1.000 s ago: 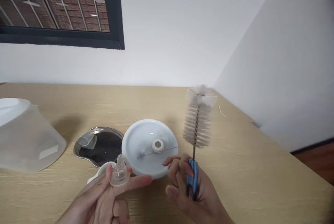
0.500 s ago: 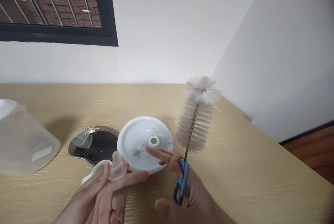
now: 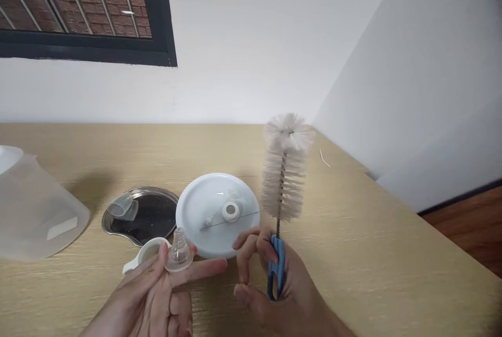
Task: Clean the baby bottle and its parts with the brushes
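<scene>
Between the thumb and fingers of my left hand [image 3: 157, 295] stands a clear bottle nipple [image 3: 180, 252], tip up, with the index finger stretched out below it. My right hand [image 3: 284, 284] is closed round the blue handle of a bottle brush [image 3: 283, 180]. Its pale bristles point up, close to vertical. Just beyond both hands lies a white plate [image 3: 188, 198], with a white ring [image 3: 231, 212] and a thin wire [image 3: 219, 222] on it. A white cup with a handle [image 3: 135, 262] sits behind my left hand and is partly hidden by it.
Left of the plate is a kidney-shaped metal tray [image 3: 152, 222] holding a clear plastic piece [image 3: 123, 208]. A large translucent container [image 3: 35, 211] stands at the far left. A short pale strip [image 3: 324, 158] lies on the wooden table [image 3: 372, 248] near the back right, by the wall.
The brush has shifted left and become more upright. My right index finger, stretched out over the plate before, has bent back toward the thumb. My left hand and the nipple have barely moved.
</scene>
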Demonstrator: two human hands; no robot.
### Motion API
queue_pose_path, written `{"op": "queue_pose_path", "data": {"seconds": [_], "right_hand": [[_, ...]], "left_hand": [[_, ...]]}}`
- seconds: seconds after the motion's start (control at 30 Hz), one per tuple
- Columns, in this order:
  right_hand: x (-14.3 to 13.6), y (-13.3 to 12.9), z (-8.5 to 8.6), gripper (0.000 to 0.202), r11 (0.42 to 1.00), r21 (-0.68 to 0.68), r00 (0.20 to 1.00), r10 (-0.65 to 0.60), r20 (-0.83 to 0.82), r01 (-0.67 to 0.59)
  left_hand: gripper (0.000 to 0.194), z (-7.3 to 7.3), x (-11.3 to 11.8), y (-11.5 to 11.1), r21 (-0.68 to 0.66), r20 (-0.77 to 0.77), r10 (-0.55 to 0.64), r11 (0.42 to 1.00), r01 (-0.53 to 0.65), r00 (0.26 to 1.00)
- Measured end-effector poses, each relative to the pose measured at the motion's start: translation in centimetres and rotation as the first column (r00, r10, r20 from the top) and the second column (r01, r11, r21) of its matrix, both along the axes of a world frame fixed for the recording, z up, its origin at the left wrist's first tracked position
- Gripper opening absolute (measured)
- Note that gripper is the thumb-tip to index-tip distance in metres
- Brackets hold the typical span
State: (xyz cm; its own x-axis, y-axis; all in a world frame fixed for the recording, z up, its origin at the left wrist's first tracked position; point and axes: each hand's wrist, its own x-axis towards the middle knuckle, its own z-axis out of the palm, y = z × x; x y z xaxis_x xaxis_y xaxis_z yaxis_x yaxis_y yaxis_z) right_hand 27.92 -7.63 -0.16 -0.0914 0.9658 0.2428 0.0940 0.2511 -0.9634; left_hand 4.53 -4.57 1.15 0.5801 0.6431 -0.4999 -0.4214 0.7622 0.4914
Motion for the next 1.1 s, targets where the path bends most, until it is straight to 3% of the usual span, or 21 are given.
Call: {"op": "queue_pose_path", "data": {"seconds": [0.13, 0.4, 0.53, 0.7, 1.1], "right_hand": [[0.49, -0.24, -0.19, 0.039, 0.998, -0.043, 0.994, 0.055, 0.094, -0.051], [0.42, -0.19, -0.57, 0.033, 0.996, -0.085, 0.998, 0.029, -0.048, -0.033], [0.31, -0.24, -0.48, 0.035, 0.991, -0.124, 0.995, 0.039, -0.095, -0.05], [0.22, 0.13, -0.52, 0.03, 0.999, -0.024, 0.992, -0.042, -0.119, 0.04], [0.24, 0.23, -0.11, 0.033, 0.992, -0.105, 0.978, 0.053, -0.202, -0.076]], "left_hand": [[0.02, 0.06, -0.02, 0.08, 0.014, 0.012, 0.013, 1.0, -0.013, 1.0], [0.035, 0.54, -0.14, 0.15, 0.055, -0.031, -0.016, 0.998, 0.018, 0.999], [0.033, 0.33, -0.04, 0.18, 0.055, -0.012, -0.006, 0.998, 0.007, 1.0], [0.024, 0.47, -0.05, 0.22, 0.037, 0.02, -0.018, 0.999, 0.017, 1.0], [0.025, 0.58, -0.02, 0.07, 0.063, -0.037, -0.013, 0.998, 0.015, 0.999]]}}
